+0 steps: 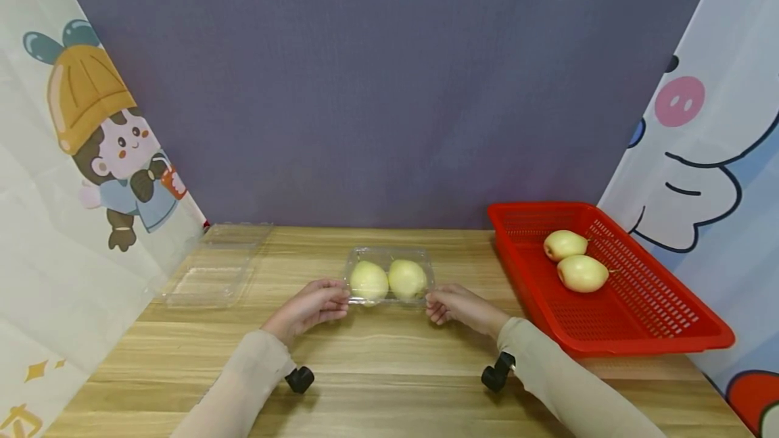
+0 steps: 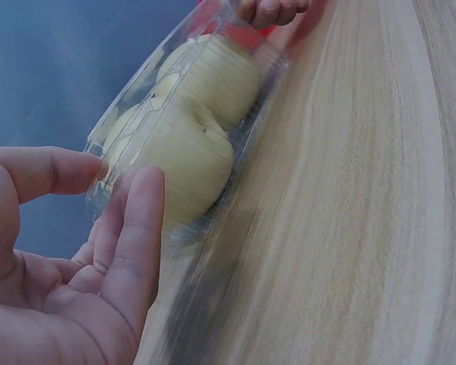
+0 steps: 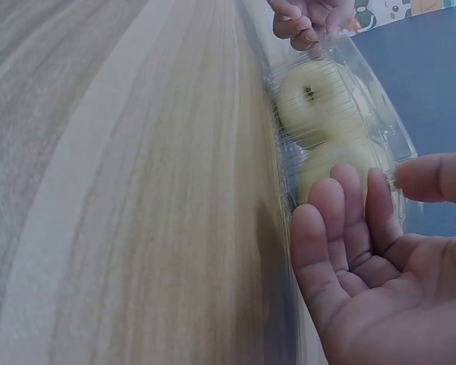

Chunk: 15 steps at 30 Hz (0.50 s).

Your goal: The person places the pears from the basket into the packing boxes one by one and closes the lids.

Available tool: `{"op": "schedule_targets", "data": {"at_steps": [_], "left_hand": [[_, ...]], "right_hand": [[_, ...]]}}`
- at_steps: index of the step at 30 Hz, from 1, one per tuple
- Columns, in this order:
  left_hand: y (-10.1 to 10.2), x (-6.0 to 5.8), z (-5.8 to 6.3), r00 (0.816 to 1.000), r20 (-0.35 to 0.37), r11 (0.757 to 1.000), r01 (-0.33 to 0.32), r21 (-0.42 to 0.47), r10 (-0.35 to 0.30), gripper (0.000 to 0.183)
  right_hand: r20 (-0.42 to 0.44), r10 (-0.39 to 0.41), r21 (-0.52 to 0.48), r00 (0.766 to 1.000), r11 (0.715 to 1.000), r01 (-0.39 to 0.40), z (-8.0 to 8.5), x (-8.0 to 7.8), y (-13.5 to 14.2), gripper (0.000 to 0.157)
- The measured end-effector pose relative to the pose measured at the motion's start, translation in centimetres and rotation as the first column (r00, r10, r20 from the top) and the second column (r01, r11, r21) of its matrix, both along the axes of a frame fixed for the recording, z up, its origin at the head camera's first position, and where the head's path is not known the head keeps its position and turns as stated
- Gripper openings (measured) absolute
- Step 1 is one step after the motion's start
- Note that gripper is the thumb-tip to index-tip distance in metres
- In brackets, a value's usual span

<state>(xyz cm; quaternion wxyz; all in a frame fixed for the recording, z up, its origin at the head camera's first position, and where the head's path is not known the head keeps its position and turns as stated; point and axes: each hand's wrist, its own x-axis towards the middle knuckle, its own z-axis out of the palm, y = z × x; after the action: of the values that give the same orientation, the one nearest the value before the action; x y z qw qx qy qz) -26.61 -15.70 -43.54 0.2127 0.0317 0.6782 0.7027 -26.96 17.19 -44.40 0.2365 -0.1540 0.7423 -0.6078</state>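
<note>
A clear plastic clamshell box [image 1: 389, 255] sits mid-table, its lid lying over two pale yellow pears [image 1: 368, 280]. At its left front corner my left hand [image 1: 316, 306] pinches the rim between thumb and fingers. My right hand [image 1: 458, 307] does the same at the right front corner. From the left wrist, the thumb and curled fingers [image 2: 137, 228] meet the box's edge, with the pears showing through the plastic. The right wrist view shows the right thumb and index finger at the rim, and the other fingers [image 3: 319, 243] beside the wall.
To the right stands a red slotted basket [image 1: 548, 316] holding two more pears [image 1: 582, 274]. Another clear plastic container [image 1: 207, 282] lies at the table's left back edge. A grey-blue panel [image 1: 389, 86] rises behind the wooden table [image 1: 389, 384], with printed cloths at both sides.
</note>
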Motion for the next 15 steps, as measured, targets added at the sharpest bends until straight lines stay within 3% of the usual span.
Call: {"op": "schedule_targets", "data": {"at_steps": [15], "left_hand": [[-0.05,-0.02,0.02,1.0,-0.014,1.0,0.01,-0.007,-0.01,0.045]], "right_hand": [[0.005,-0.008,0.006,1.0,1.0,0.008,-0.08,-0.03,-0.03,0.022]]}}
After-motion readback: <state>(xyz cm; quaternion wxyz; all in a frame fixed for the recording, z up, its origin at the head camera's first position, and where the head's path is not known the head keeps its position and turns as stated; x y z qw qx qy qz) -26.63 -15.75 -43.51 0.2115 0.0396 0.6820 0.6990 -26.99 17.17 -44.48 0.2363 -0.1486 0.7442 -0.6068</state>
